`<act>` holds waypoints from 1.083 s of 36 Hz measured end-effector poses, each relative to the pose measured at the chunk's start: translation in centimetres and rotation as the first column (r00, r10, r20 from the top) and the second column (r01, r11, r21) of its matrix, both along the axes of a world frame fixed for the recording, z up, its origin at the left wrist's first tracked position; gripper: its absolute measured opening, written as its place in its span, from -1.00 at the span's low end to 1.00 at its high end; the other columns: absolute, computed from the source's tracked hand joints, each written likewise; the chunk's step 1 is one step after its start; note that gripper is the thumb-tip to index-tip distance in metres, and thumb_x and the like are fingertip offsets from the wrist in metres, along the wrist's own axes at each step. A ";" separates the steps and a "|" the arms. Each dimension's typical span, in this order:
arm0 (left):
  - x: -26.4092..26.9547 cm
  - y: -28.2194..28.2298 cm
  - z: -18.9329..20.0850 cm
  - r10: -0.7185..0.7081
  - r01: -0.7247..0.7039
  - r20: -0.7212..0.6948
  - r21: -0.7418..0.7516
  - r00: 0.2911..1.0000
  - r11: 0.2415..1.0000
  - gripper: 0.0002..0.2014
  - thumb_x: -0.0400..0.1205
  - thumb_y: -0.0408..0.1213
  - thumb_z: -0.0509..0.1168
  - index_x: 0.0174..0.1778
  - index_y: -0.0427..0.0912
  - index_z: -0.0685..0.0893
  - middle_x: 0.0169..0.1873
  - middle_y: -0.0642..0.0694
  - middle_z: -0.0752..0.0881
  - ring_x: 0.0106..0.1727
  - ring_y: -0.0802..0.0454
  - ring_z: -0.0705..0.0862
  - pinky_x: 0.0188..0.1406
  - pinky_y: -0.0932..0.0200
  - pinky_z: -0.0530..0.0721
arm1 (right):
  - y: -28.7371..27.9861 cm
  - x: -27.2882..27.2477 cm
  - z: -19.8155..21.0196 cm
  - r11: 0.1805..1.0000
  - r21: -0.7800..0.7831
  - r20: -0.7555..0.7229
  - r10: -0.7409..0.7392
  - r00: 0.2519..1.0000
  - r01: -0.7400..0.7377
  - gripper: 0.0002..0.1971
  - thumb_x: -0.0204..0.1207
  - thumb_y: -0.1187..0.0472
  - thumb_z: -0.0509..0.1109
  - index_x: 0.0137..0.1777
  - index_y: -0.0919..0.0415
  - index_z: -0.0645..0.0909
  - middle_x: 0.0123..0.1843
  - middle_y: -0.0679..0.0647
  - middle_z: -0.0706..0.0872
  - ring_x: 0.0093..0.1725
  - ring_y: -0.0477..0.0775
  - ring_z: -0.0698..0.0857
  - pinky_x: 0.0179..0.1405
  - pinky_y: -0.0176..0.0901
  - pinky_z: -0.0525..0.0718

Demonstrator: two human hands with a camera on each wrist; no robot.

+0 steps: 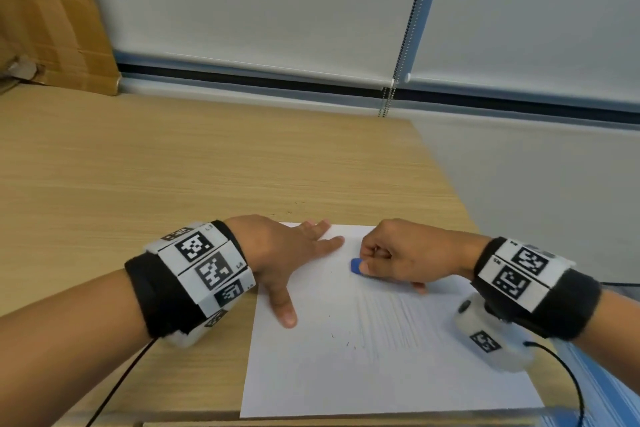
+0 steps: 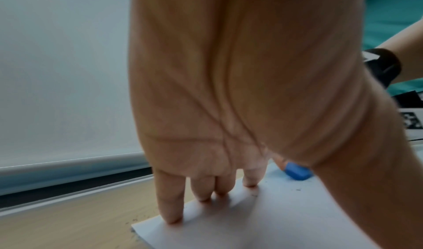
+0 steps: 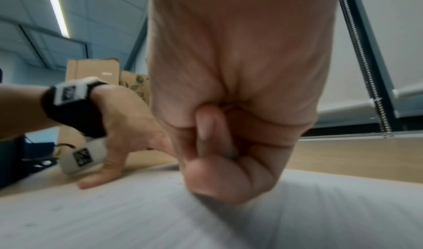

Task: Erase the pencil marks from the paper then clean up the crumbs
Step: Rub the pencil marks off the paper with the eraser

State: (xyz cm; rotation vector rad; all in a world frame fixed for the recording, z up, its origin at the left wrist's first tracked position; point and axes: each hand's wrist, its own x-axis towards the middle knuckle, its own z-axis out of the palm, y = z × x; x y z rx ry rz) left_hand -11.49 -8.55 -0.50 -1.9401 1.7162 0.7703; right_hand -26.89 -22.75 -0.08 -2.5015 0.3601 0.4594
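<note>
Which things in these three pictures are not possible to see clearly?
- Blue eraser: head view shows only its tip, the right hand covers the rest; the right wrist view hides it fully.
- Pencil marks: faint, motion-blurred.
- Crumbs: too small to count.
- Paper: near edge blurred.

A cardboard box (image 1: 52, 17) stands at the wooden worktop's (image 1: 173, 166) far left; white roller blinds (image 1: 259, 3) with a bead chain (image 1: 405, 45) hang behind.
</note>
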 end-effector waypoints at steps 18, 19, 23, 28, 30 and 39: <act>-0.4 -0.2 0.1 -0.016 0.015 0.040 0.014 0.999 1.000 0.32 0.39 0.03 0.60 0.61 0.24 -0.46 0.61 0.09 -0.53 0.68 0.10 -0.37 0.65 -0.20 0.08 | 1.8 -0.9 1.2 0.999 0.011 -0.130 0.051 0.990 -0.050 -0.61 0.58 -0.07 0.37 -0.16 0.32 0.64 -0.50 0.02 0.59 -0.56 0.09 0.60 -0.59 -0.28 0.54; -0.4 -0.2 0.1 -0.019 0.018 0.044 0.018 0.999 1.000 0.33 0.38 0.04 0.60 0.61 0.25 -0.47 0.61 0.10 -0.54 0.68 0.10 -0.37 0.65 -0.21 0.10 | 1.6 -0.9 1.0 1.000 -0.009 -0.090 0.016 0.996 -0.017 -0.60 0.59 -0.07 0.35 -0.18 0.32 0.62 -0.51 0.00 0.59 -0.57 0.09 0.60 -0.58 -0.23 0.54; -0.4 -0.1 0.1 -0.022 0.021 0.043 0.013 0.999 1.000 0.32 0.39 0.05 0.60 0.62 0.24 -0.47 0.61 0.09 -0.54 0.67 0.11 -0.38 0.64 -0.19 0.09 | 2.5 -1.6 0.7 0.993 0.067 -0.166 0.109 0.980 -0.099 -0.69 0.61 -0.01 0.35 -0.19 0.25 0.64 -0.49 0.01 0.58 -0.57 0.03 0.54 -0.59 -0.23 0.55; -0.4 -0.2 0.3 -0.036 0.035 0.049 0.027 0.998 0.999 0.33 0.38 0.06 0.60 0.61 0.22 -0.48 0.61 0.06 -0.54 0.68 0.08 -0.38 0.64 -0.28 0.10 | 2.5 -1.1 1.4 0.994 0.073 -0.172 0.094 0.981 -0.082 -0.62 0.59 0.00 0.37 -0.15 0.38 0.63 -0.50 0.07 0.57 -0.54 0.09 0.54 -0.58 -0.28 0.55; -0.5 -0.2 0.3 -0.030 0.029 0.049 0.030 0.998 0.999 0.32 0.38 0.07 0.59 0.61 0.24 -0.48 0.61 0.07 -0.55 0.68 0.09 -0.37 0.64 -0.27 0.12 | 2.2 -0.9 1.5 0.999 0.038 -0.121 0.031 0.992 -0.026 -0.61 0.59 -0.04 0.36 -0.20 0.33 0.62 -0.55 -0.02 0.57 -0.61 0.07 0.55 -0.56 -0.24 0.54; -0.5 -0.1 0.4 -0.033 0.032 0.044 0.022 0.998 0.999 0.31 0.40 0.05 0.59 0.62 0.22 -0.46 0.61 0.07 -0.54 0.68 0.10 -0.38 0.65 -0.23 0.10 | 3.1 -1.2 1.7 0.995 0.086 -0.220 0.062 0.974 -0.044 -0.60 0.60 0.06 0.37 -0.17 0.48 0.62 -0.48 0.15 0.56 -0.53 0.14 0.55 -0.61 -0.36 0.52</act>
